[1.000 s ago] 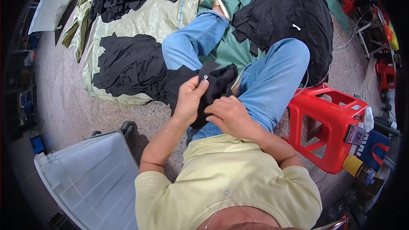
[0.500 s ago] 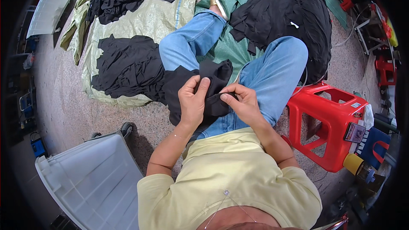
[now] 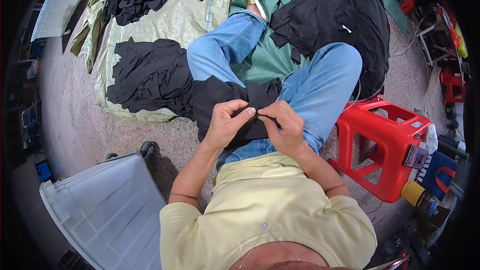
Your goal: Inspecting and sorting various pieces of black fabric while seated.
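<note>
Pinching black cloth (image 3: 215,95) narrowly, the left hand (image 3: 225,124) and right hand (image 3: 287,127) are near each other; close grips should steady it.

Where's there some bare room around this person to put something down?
The speckled floor shows bare between the pale sheet and the translucent bin. A smaller patch is the green sheet between the bent knees. It's crowded where the left hand and right hand hold black cloth, and around the red stool.
</note>
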### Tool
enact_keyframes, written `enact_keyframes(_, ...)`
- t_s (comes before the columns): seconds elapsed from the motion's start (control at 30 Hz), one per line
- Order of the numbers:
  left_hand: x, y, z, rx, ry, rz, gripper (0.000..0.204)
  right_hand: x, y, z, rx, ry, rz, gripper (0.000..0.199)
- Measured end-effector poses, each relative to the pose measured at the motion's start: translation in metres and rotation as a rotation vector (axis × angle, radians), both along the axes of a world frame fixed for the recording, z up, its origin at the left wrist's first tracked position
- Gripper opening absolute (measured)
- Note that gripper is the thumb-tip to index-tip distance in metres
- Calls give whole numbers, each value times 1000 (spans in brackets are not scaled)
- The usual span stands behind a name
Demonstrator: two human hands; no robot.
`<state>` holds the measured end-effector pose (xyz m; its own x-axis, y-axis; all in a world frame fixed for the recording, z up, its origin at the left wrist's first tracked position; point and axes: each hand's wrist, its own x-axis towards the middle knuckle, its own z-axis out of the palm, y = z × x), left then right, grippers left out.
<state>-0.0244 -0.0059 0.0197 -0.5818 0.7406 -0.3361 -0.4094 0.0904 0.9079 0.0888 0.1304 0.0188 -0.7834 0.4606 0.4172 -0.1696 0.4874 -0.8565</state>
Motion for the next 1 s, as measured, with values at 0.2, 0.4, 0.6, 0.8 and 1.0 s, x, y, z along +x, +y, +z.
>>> enact_keyframes(0.2,-1,-9,-13,47,-23,-63,15,-4,0,1,37,36,46,21)
enact_keyframes(0.4,5,-7,-16,11,146,-87,17,-2,3,0,26,-1,74,21)
enact_keyframes(0.6,14,-12,-25,9,398,-45,15,-1,3,-2,-10,-68,61,23)
enact_keyframes(0.8,11,-10,-9,-62,512,-86,22,2,6,-6,-57,-91,80,20)
enact_keyframes(1.0,13,-9,-9,-76,555,-70,15,1,6,-9,-211,-153,86,14)
